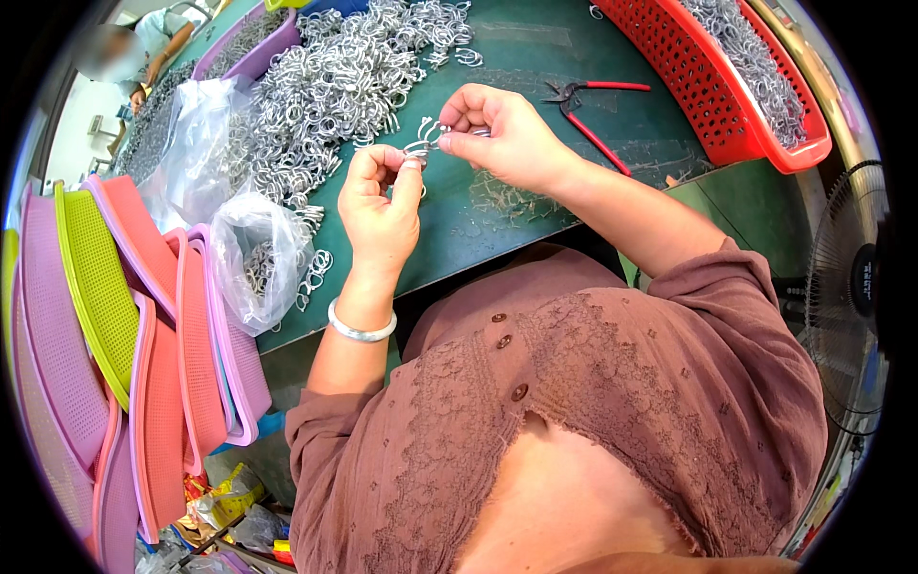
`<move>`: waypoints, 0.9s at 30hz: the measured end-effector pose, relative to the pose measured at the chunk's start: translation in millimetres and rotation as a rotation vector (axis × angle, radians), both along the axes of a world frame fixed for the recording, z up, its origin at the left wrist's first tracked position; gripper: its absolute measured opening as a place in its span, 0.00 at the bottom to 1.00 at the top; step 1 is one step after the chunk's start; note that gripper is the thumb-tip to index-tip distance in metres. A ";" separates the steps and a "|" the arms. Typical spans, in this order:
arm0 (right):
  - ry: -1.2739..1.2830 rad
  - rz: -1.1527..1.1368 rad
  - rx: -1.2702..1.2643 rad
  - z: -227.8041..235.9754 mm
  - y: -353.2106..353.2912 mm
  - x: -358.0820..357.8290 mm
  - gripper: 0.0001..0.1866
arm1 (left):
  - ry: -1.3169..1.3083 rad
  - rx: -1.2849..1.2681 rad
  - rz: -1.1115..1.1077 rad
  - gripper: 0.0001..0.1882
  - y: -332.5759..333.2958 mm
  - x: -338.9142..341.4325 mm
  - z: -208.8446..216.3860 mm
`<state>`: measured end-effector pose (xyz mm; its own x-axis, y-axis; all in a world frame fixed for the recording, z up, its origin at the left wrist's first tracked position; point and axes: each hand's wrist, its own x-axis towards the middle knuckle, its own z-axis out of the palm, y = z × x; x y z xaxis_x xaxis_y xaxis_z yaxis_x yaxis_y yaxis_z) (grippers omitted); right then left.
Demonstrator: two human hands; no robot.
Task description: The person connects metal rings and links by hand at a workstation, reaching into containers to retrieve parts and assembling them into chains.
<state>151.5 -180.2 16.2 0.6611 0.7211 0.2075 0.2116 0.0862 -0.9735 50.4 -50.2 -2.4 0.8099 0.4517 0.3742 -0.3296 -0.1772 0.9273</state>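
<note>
Both of my hands are raised over the front part of the green table, close together. My left hand [378, 206] has its thumb and curled fingers pinched on small silver metal rings. A little higher and to the right, my right hand [512, 139] also pinches silver rings between thumb and fingers. Some open-looking metal rings [427, 132] show in the gap between the two hands. Whether they are linked is too small to tell. Just beyond lies a large heap of similar rings [325, 91]. Red-handled cutting pliers [612, 86] lie spread on the table right of my right hand.
A red perforated basket [674, 81] of metal pieces stands at right, a purple basket [258, 59] at the far left. Clear plastic bags [191, 143] lie by the heap. Stacked coloured baskets [96, 277] lean at left. A fan [841, 277] stands right. Another person [158, 43] is at far left.
</note>
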 end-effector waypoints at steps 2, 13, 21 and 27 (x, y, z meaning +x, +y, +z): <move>-0.091 -0.035 0.043 -2.1 1.3 -1.6 0.07 | 0.000 -0.010 0.007 0.04 -0.1 0.0 -0.4; -0.222 -0.097 0.033 -2.9 4.1 -4.9 0.06 | -0.082 -0.095 0.028 0.05 -5.1 1.7 0.8; -0.180 -0.119 -0.011 -4.9 7.7 -0.5 0.05 | 0.003 -0.464 -0.146 0.02 -0.7 2.9 -0.2; -0.045 -0.087 0.015 0.8 6.0 -0.2 0.06 | 0.079 -0.792 -0.350 0.02 12.7 1.6 -7.0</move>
